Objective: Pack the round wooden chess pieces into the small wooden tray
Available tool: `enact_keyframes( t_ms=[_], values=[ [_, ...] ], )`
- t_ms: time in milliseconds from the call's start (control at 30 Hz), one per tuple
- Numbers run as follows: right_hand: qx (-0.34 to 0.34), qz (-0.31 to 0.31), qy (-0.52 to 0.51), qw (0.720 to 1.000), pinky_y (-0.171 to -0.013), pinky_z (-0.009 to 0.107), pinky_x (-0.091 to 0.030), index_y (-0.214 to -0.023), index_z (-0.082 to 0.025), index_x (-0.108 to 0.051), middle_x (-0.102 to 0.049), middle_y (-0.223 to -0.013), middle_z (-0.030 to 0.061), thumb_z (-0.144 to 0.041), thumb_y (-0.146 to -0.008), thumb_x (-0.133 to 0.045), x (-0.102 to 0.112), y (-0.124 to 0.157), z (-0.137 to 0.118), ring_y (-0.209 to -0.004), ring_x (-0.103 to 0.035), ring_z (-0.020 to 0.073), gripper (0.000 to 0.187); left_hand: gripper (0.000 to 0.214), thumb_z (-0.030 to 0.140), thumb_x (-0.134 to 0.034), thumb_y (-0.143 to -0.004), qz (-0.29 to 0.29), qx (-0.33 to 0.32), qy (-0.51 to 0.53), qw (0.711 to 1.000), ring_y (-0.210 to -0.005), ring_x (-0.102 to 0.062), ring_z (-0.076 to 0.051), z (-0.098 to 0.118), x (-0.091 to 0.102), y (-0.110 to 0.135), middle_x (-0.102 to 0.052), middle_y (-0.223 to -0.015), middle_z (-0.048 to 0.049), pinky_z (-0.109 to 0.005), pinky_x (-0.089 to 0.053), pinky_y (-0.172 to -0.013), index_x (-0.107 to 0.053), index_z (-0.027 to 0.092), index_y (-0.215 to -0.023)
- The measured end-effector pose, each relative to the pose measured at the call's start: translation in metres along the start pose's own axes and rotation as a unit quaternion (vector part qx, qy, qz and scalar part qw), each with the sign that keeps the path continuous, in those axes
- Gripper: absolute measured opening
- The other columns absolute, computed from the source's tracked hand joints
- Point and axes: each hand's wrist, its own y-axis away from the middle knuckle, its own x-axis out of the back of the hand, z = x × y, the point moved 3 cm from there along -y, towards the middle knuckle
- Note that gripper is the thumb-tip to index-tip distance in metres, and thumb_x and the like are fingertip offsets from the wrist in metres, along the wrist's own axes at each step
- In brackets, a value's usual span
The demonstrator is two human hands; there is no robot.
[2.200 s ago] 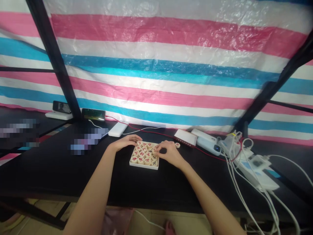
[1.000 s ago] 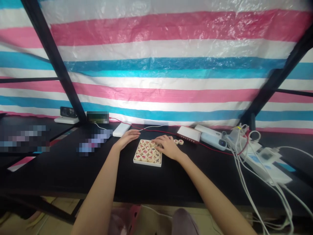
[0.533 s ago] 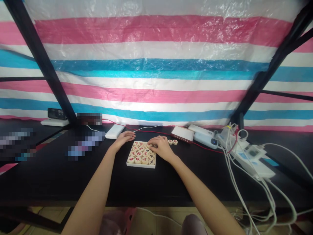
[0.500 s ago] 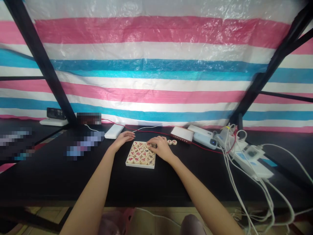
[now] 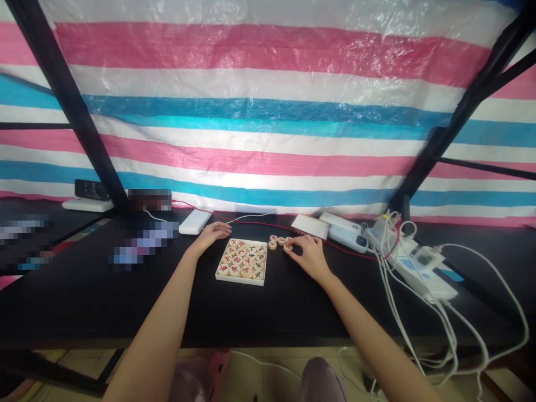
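Note:
A shallow white box (image 5: 239,281) on the black table holds rows of round Chinese chess pieces (image 5: 237,260) with red or black characters. Several loose pieces (image 5: 272,244) lie just right of the box's far corner. Among these, my right hand (image 5: 310,255) pinches a Chinese chess piece (image 5: 287,247) between thumb and fingertips, low over the table or touching it. My left hand (image 5: 213,235) rests beyond the box's far left corner, fingers stretched out and holding nothing.
Behind my right hand stand a white-topped box (image 5: 310,226) and pale power banks (image 5: 347,239). A white power bank (image 5: 195,221) lies behind my left hand. To the right is a power strip (image 5: 427,279) with tangled white cables. A red cable (image 5: 259,224) runs along the back.
My right hand has moved right, from over the box's far right corner to the loose pieces. More loose pieces now show there. My left hand has hardly moved.

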Motion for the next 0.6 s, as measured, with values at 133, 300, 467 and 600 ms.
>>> enact_keyframes(
  t_ms=[133, 300, 467, 600],
  values=[
    [0.023, -0.021, 0.020, 0.999, -0.085, 0.038, -0.028, -0.083, -0.025, -0.064, -0.069, -0.097, 0.0005, -0.035, -0.086, -0.054, -0.001, -0.001, -0.008, -0.095, -0.056, 0.0204, 0.014, 0.025, 0.027, -0.064, -0.062, -0.008, -0.009, -0.028, 1.000, -0.083, -0.064, -0.019, 0.006, -0.004, 0.005, -0.071, -0.085, -0.0066, -0.034, -0.048, -0.081, -0.066, 0.016, -0.084],
    [0.041, -0.055, 0.006, 0.998, -0.080, 0.035, -0.033, -0.084, -0.024, -0.064, -0.067, -0.099, 0.0011, -0.032, -0.086, -0.055, -0.007, -0.003, -0.009, -0.094, -0.055, 0.0191, 0.012, 0.028, 0.034, -0.058, -0.068, -0.015, -0.032, -0.117, 0.992, -0.082, -0.061, -0.020, 0.014, -0.010, 0.011, -0.071, -0.087, -0.0069, -0.028, -0.042, -0.065, -0.068, 0.017, -0.088],
    [0.052, -0.061, -0.011, 0.997, -0.083, 0.036, -0.038, -0.093, -0.024, -0.067, -0.066, -0.105, 0.0035, -0.029, -0.088, -0.053, -0.010, -0.004, -0.006, -0.097, -0.053, 0.0205, 0.016, 0.028, 0.031, -0.055, -0.069, -0.054, -0.018, -0.152, 0.987, -0.078, -0.061, -0.020, 0.016, -0.016, 0.015, -0.070, -0.080, -0.0045, -0.028, -0.041, -0.067, -0.072, 0.018, -0.088],
    [0.066, -0.056, -0.015, 0.996, -0.087, 0.037, -0.039, -0.097, -0.023, -0.068, -0.065, -0.106, 0.0039, -0.027, -0.089, -0.050, -0.008, -0.003, -0.010, -0.097, -0.052, 0.0203, 0.020, 0.027, 0.029, -0.056, -0.068, -0.049, -0.020, -0.139, 0.989, -0.072, -0.059, -0.018, 0.017, -0.016, 0.015, -0.067, -0.073, -0.0026, -0.029, -0.042, -0.069, -0.072, 0.018, -0.086]
  ],
)
